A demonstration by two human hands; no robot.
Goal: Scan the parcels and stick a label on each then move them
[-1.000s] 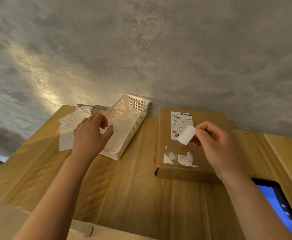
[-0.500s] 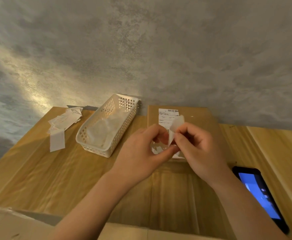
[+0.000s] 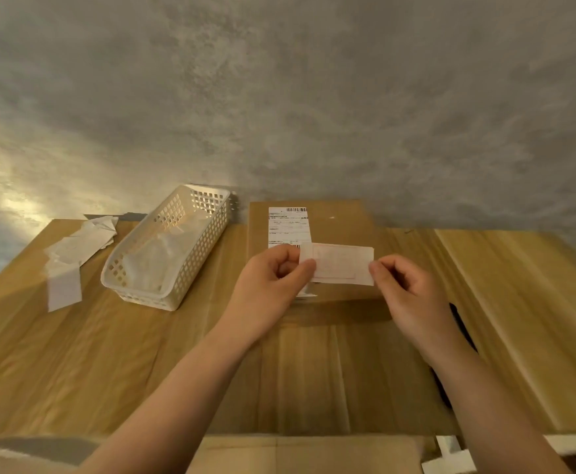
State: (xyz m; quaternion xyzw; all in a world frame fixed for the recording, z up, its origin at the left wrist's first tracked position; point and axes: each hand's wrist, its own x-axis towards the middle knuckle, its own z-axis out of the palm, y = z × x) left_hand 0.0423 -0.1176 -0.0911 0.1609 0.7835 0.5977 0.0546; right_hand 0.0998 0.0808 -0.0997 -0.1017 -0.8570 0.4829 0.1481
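At the far left of the wooden surface [image 3: 74, 354] lies a loose heap of white paper strips [image 3: 74, 254], with one strip trailing toward the near edge. Just to their right sits a white perforated basket [image 3: 167, 248], its long axis running from the near left to the far right corner, with clear crumpled plastic inside. Next comes the parcel [image 3: 341, 224], a flat brown cardboard box set against the grey wall, its long axis running away from the viewer; a printed shipping slip [image 3: 288, 227] with a barcode at its far end is stuck on its top. Above the near part of the parcel, the left hand [image 3: 269, 285] pinches the left end of a white label [image 3: 339, 265] between thumb and curled fingers, and the right hand [image 3: 409, 292] pinches its right end the same way. The label is stretched flat between them, its long axis running left to right, its face toward the camera, showing a faint rectangular outline. Half a second ago the two hands were bunched together over the label, which stood folded and on edge; now they are drawn apart and the label is opened out. A dark phone [image 3: 464, 336] shows only as a sliver behind the right forearm.
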